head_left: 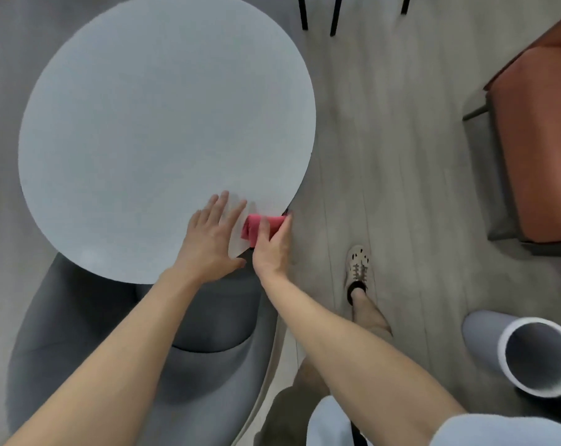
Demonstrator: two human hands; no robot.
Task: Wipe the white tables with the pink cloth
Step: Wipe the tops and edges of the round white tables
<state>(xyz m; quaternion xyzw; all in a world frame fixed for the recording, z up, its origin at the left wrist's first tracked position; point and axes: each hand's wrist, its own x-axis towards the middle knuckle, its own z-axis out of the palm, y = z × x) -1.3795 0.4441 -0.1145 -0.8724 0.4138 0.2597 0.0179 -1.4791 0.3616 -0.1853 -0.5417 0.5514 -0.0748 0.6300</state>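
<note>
Round white table (137,130), bunched pink cloth (255,227) at its near-right edge

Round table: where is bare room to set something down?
Nearly the whole white table is bare, from the far rim to the left hand. It is crowded only at the near-right rim: left hand flat beside right hand gripping pink cloth.

We mark the round bench (163,123), upper left, as plain white with a bluish cast. The cloth (255,227) at its lower edge is bright pink. The chair (79,349), lower left, is dark grey. The floor (385,140) shows pale grey planks. The seat (540,140), upper right, is rust orange.
</note>
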